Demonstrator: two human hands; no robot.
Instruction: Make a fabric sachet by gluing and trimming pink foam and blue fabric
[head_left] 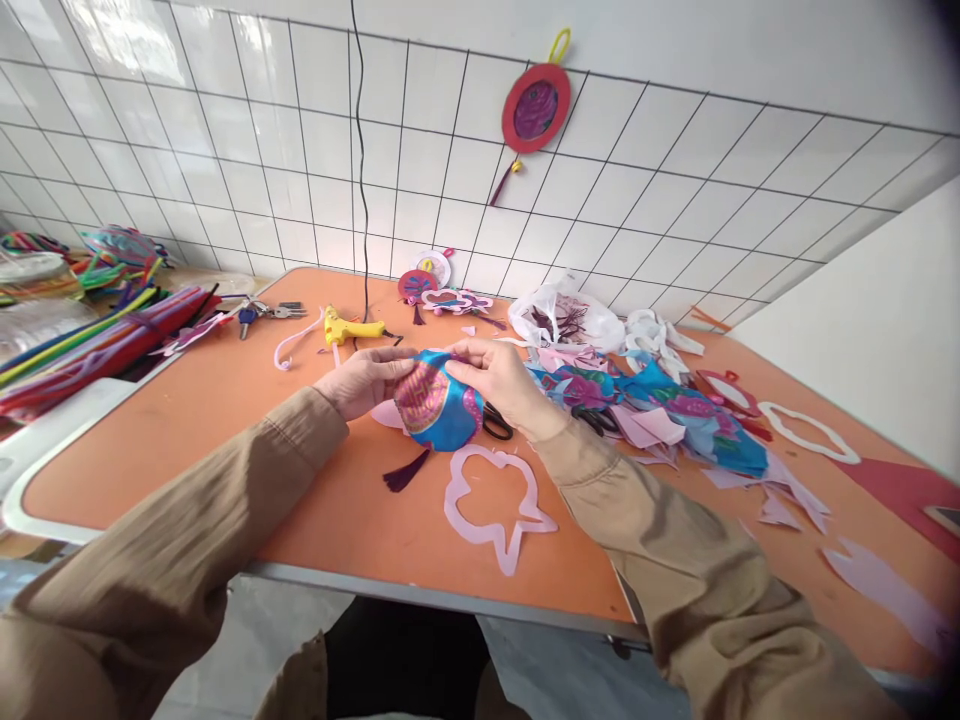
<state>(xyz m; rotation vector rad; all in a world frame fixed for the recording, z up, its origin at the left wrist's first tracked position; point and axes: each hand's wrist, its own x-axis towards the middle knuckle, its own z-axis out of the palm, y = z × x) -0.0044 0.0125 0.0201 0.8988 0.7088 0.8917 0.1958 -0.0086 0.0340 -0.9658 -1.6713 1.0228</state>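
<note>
A piece of blue and pink patterned satin fabric [439,405] hangs between my two hands, held above the orange table. My left hand [364,380] pinches its upper left edge, and my right hand [499,375] grips the upper right edge. A dark purple tassel [406,470] shows just below the fabric; whether it is attached cannot be seen. Lying in front of my right hand is a pink cut-out frame [455,500] with a wavy outline and two points. Black scissor handles [497,424] peek out beside the fabric, partly hidden by my right hand.
A yellow hot glue gun [352,328] and keys [274,312] lie at the back left. Colourful pipe cleaners [105,345] are heaped on the far left. Fabric and paper scraps [649,425] cover the right, near a white plastic bag [529,315]. A round red ornament [511,110] hangs on the tiled wall.
</note>
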